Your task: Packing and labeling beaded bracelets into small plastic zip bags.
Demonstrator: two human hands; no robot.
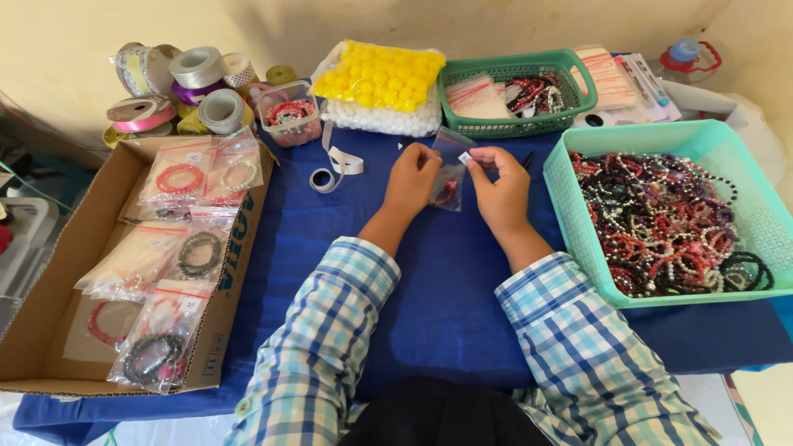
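Over a blue tablecloth (pixel 446 281), my left hand (pixel 410 179) and my right hand (pixel 500 183) hold a small clear plastic bag (pixel 450 169) between them. Each hand pinches the bag near its top. A red bead bracelet sits inside the bag. My right fingertips also pinch a small white tag at the bag's upper edge. Both forearms wear blue and white checked sleeves.
A teal basket (pixel 578 215) full of bead bracelets stands at the right. On the left, a cardboard box (pixel 58 272) holds several bagged bracelets. At the back are ribbon rolls (pixel 198 70), a clear tub of beads (pixel 289 116), a bag of yellow balls (pixel 380 78) and a green basket (pixel 512 70).
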